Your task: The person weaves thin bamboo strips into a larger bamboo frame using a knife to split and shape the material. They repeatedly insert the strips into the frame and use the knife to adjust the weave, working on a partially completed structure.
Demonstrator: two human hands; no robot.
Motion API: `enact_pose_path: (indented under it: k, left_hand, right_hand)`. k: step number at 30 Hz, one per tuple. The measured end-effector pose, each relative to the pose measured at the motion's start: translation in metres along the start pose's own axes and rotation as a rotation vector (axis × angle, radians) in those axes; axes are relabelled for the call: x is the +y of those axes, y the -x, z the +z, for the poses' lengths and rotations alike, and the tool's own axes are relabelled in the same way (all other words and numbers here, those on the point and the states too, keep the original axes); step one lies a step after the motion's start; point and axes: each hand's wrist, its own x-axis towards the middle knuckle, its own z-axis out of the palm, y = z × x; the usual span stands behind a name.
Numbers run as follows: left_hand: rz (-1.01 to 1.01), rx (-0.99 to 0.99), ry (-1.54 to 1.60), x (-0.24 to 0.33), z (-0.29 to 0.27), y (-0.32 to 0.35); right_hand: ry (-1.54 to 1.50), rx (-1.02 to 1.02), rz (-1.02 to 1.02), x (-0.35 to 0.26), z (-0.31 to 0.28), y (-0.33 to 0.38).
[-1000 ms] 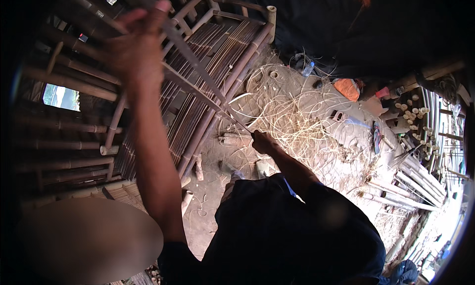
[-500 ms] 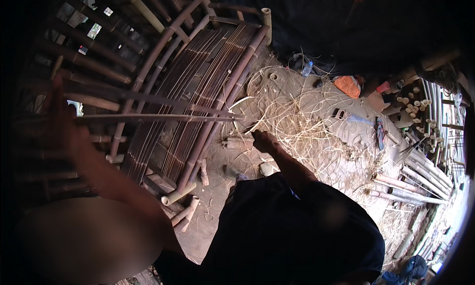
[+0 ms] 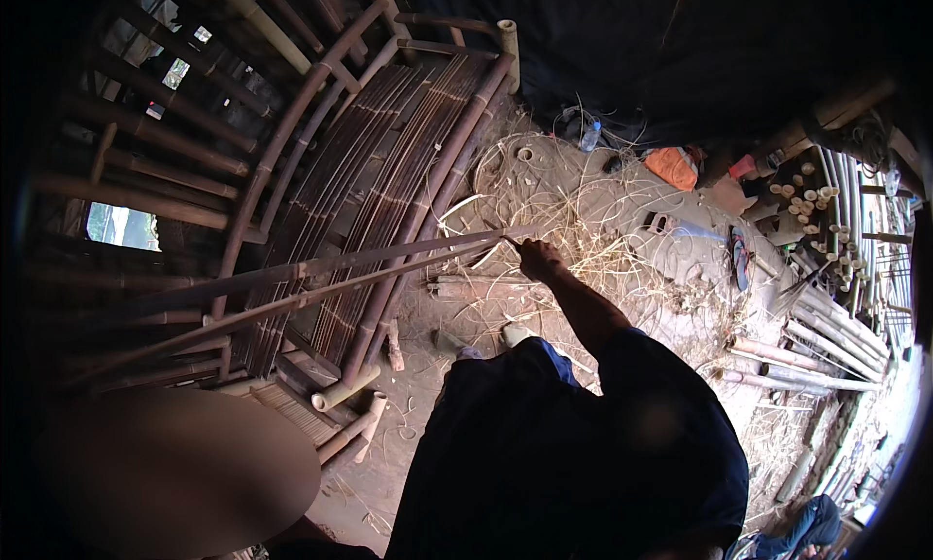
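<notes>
Closed in a fist over the littered floor, my right hand [image 3: 542, 261] grips a knife, its handle mostly hidden by the fingers. The dark blade [image 3: 511, 242] touches long bamboo strips near their right end. An upper bamboo strip [image 3: 369, 255] and a lower bamboo strip [image 3: 292, 300] spread apart toward the left, crossing above a brown bamboo bench [image 3: 437, 205]. Their left ends fade into shadow. My left hand does not show; a blurred patch covers the lower left, where that arm comes in.
Thin pale shavings [image 3: 593, 239] cover the floor. A short bamboo piece [image 3: 476, 288] lies below the bench's right side. At the right are bamboo poles [image 3: 826, 332], a sandal [image 3: 740, 257] and an orange bag [image 3: 671, 168]. A plastic bottle [image 3: 591, 135] lies near dark cloth.
My left hand, raised at the left before, has gone out of view. The strips have swung lower at their left ends and spread wider. My right hand has shifted slightly right and up.
</notes>
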Motion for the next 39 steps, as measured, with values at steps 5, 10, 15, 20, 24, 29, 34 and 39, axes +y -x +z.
enact_pose_path:
  k: [5,10,15,20,24,29,34,39]
  left_hand:
    - [-0.169,0.022,-0.079,-0.054,-0.042,-0.036]
    - [-0.16,0.006,-0.041,-0.105,-0.031,-0.036]
    - [-0.154,-0.058,0.132,-0.159,0.019,-0.033]
    - [-0.208,-0.072,0.265,-0.196,0.086,-0.043]
    - [-0.286,0.101,-0.001,-0.164,0.123,-0.052]
    - [-0.171,-0.141,0.415,-0.288,0.029,-0.167]
    - [-0.168,-0.379,0.563,-0.333,-0.042,-0.221]
    - [-0.245,0.019,0.076,-0.406,-0.15,-0.242]
  right_hand:
    - [-0.583,-0.433,0.157,0.036,-0.018,-0.002]
    - [0.017,-0.094,-0.245,0.104,0.039,-0.001]
    - [0.156,-0.358,-0.076,0.106,0.066,0.039]
    - [0.115,-0.65,-0.219,0.0,0.063,0.087]
    - [-0.013,-0.423,-0.61,-0.087,0.131,0.065]
    - [-0.343,-0.258,-0.598,-0.209,0.137,0.013]
    - [-0.35,-0.055,-0.55,-0.281,0.144,-0.053]
    - [-0.582,0.229,-0.48,-0.323,0.11,-0.036]
